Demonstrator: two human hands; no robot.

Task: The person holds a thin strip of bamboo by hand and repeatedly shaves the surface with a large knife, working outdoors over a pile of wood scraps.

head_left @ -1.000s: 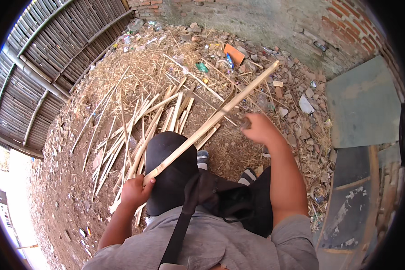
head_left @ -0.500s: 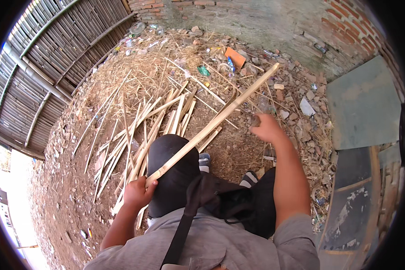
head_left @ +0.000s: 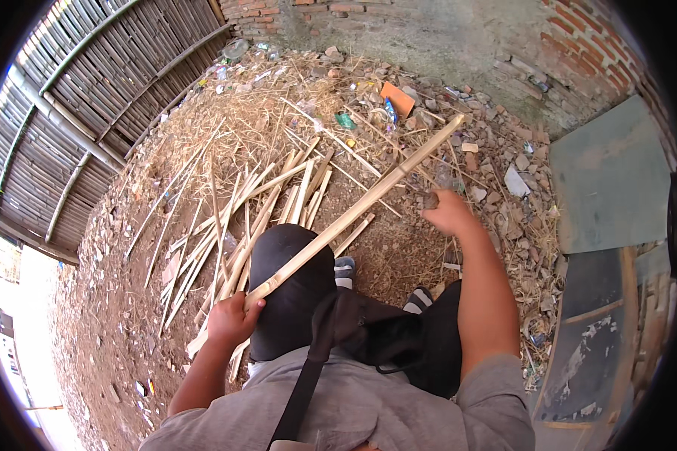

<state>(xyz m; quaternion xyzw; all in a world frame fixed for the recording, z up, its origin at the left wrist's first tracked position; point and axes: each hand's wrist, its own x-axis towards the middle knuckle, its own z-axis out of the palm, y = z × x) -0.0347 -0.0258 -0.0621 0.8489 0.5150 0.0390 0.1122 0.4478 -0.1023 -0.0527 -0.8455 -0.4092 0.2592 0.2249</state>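
Observation:
My left hand (head_left: pixel 233 319) is closed around the near end of a long, pale split-bamboo strip (head_left: pixel 340 225). The strip lies slantwise over my dark-clad left knee (head_left: pixel 289 248), its far end reaching up and to the right. On the strip's right side, apart from it in the picture, my right hand (head_left: pixel 450 213) is closed on a dark, blunt-ended piece (head_left: pixel 430 201) that looks like a handle. Most of that piece is hidden by the fingers, and its kind is unclear. Beyond my left knee several cut bamboo strips (head_left: pixel 233 203) lie loosely heaped on the ground.
Dry straw (head_left: pixel 256 113), stones and litter cover the dirt ahead. An orange tile-like piece (head_left: pixel 397 99) lies near the brick wall (head_left: pixel 429 37). A bamboo fence (head_left: pixel 75 113) stands at the left; a grey-green panel (head_left: pixel 609 180) leans at the right.
The far end of the held strip has dipped slightly toward me. Both hands keep their grip and have barely moved; the whole view has shifted a little.

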